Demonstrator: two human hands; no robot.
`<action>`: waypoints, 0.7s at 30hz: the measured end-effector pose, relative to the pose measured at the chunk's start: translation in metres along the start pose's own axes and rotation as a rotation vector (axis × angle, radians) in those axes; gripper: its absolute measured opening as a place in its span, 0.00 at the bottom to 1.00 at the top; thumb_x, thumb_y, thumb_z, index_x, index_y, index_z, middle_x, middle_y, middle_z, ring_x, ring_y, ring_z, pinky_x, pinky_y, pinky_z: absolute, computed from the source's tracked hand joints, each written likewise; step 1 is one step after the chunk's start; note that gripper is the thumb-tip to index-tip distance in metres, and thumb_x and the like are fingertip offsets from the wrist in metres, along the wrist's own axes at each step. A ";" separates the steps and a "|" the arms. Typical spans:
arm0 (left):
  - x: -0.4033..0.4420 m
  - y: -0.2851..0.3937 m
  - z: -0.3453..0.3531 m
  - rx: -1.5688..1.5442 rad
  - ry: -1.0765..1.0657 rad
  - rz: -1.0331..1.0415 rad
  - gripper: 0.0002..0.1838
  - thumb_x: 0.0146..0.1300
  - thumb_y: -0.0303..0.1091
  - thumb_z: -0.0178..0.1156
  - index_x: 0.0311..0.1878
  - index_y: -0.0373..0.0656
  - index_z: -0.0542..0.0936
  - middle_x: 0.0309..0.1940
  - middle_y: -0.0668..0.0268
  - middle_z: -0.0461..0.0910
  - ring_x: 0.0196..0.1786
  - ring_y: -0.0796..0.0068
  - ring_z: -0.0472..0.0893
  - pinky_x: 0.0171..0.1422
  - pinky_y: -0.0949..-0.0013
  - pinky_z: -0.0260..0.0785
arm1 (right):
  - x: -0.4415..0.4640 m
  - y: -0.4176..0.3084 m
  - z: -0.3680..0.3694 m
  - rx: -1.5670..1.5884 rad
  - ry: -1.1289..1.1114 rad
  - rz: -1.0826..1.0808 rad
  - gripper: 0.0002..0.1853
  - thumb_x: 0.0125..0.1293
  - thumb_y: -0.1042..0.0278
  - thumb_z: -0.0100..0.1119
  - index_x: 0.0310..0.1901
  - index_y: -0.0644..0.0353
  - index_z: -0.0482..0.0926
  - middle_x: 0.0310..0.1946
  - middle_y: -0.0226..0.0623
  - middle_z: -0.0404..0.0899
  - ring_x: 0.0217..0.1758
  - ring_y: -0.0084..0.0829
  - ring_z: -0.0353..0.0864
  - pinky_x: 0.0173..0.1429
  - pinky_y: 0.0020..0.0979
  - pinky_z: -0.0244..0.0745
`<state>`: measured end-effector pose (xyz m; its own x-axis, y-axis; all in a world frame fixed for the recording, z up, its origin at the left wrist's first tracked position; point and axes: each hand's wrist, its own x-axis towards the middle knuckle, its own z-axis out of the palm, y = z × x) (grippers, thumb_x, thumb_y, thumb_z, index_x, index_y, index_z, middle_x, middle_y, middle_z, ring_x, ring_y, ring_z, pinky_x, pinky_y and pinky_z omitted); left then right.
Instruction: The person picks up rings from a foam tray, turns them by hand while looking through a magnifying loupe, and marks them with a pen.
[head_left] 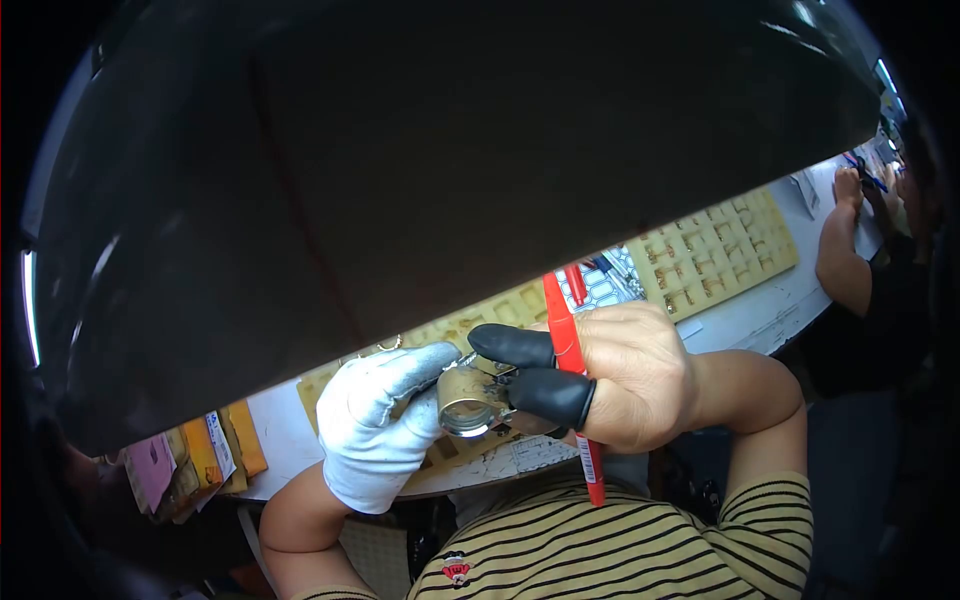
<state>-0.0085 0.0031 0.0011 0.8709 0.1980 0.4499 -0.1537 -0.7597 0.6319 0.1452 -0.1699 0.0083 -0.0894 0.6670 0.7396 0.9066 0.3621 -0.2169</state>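
My left hand [375, 420], in a white glove, is closed with its fingertips against a brass-coloured loupe [460, 393]. The loupe's round lens faces down toward me. A small shiny piece, perhaps jewellery, [463, 361] shows at the gloved fingertips; its exact shape is too small to tell. My right hand [620, 380] wears black finger covers on two fingers, which are bent close to the loupe's right side. Slanting through that hand is a red marker pen [566, 340], gripped between the fingers. Whether the black fingertips also pinch something is hidden.
A large dark panel [450, 170] covers the upper view close above my hands. On the white table [290, 425] lie a yellow slotted tray [715, 245] with small gold-coloured pieces, another partly hidden tray, and papers and envelopes [200, 450]. Another person's arm [843, 255] rests at far right.
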 end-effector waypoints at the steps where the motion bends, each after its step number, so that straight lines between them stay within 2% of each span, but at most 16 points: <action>1: 0.000 0.000 0.000 0.000 0.001 -0.002 0.14 0.52 0.26 0.66 0.45 0.39 0.83 0.35 0.60 0.84 0.36 0.64 0.83 0.44 0.65 0.74 | 0.000 0.000 0.002 -0.002 -0.004 -0.001 0.13 0.48 0.67 0.71 0.31 0.64 0.77 0.32 0.54 0.83 0.23 0.35 0.84 0.23 0.29 0.79; 2: 0.001 -0.001 -0.001 -0.013 -0.009 0.004 0.14 0.53 0.26 0.65 0.45 0.39 0.83 0.34 0.60 0.84 0.35 0.64 0.83 0.43 0.66 0.75 | 0.000 0.002 0.009 -0.023 0.085 -0.007 0.11 0.46 0.70 0.66 0.27 0.61 0.71 0.25 0.44 0.76 0.20 0.32 0.78 0.19 0.29 0.72; 4: 0.002 0.001 -0.003 -0.020 -0.011 0.001 0.14 0.53 0.25 0.64 0.44 0.39 0.83 0.34 0.59 0.84 0.34 0.64 0.83 0.42 0.66 0.75 | 0.000 0.002 0.012 -0.033 0.171 -0.020 0.11 0.43 0.72 0.61 0.22 0.57 0.65 0.17 0.33 0.68 0.16 0.29 0.72 0.15 0.29 0.66; 6: 0.004 0.007 -0.007 0.005 -0.111 -0.116 0.21 0.44 0.27 0.75 0.44 0.40 0.81 0.36 0.62 0.84 0.38 0.69 0.82 0.45 0.70 0.73 | -0.002 0.003 0.008 -0.025 0.083 -0.001 0.12 0.42 0.73 0.61 0.22 0.57 0.64 0.16 0.32 0.66 0.15 0.29 0.70 0.15 0.30 0.65; 10: 0.004 0.006 -0.004 -0.053 -0.084 -0.127 0.21 0.44 0.28 0.74 0.44 0.40 0.81 0.34 0.63 0.84 0.38 0.70 0.82 0.44 0.70 0.73 | -0.002 0.003 0.005 0.007 0.089 0.001 0.13 0.41 0.74 0.61 0.20 0.57 0.63 0.14 0.31 0.62 0.13 0.29 0.67 0.15 0.30 0.63; 11: 0.003 0.006 -0.004 -0.054 -0.074 -0.130 0.21 0.44 0.28 0.74 0.44 0.40 0.81 0.34 0.63 0.84 0.38 0.70 0.82 0.45 0.70 0.73 | -0.003 0.003 0.001 0.007 0.015 0.006 0.10 0.48 0.70 0.62 0.29 0.62 0.70 0.28 0.46 0.72 0.20 0.33 0.76 0.20 0.30 0.72; 13: 0.002 0.007 -0.004 -0.054 -0.065 -0.132 0.21 0.45 0.28 0.74 0.44 0.40 0.81 0.35 0.63 0.84 0.38 0.70 0.82 0.45 0.70 0.73 | -0.004 0.004 0.001 0.006 -0.058 0.010 0.14 0.54 0.65 0.62 0.37 0.67 0.78 0.41 0.61 0.81 0.26 0.38 0.85 0.26 0.31 0.80; 14: 0.002 0.007 -0.004 -0.043 -0.068 -0.145 0.20 0.45 0.28 0.74 0.44 0.40 0.82 0.35 0.62 0.84 0.38 0.70 0.82 0.45 0.70 0.73 | -0.002 0.005 0.007 0.000 0.026 -0.003 0.10 0.48 0.70 0.62 0.29 0.62 0.71 0.28 0.46 0.72 0.20 0.34 0.76 0.20 0.30 0.71; 16: 0.002 0.008 -0.004 -0.032 -0.074 -0.157 0.20 0.45 0.28 0.74 0.44 0.40 0.82 0.35 0.62 0.83 0.38 0.70 0.82 0.45 0.70 0.73 | -0.002 0.006 0.009 -0.007 0.110 -0.015 0.13 0.41 0.75 0.61 0.21 0.57 0.63 0.14 0.31 0.62 0.14 0.29 0.68 0.14 0.30 0.63; 21: 0.003 0.012 -0.005 -0.056 -0.090 -0.289 0.18 0.47 0.28 0.74 0.44 0.40 0.82 0.37 0.62 0.83 0.39 0.71 0.81 0.46 0.71 0.73 | -0.003 0.005 0.008 -0.001 0.082 0.003 0.12 0.43 0.74 0.61 0.21 0.57 0.64 0.16 0.32 0.65 0.15 0.30 0.70 0.15 0.30 0.64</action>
<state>-0.0104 -0.0017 0.0131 0.9199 0.3434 0.1896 0.0834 -0.6436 0.7608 0.1466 -0.1645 -0.0003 -0.0529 0.6121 0.7890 0.9073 0.3595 -0.2180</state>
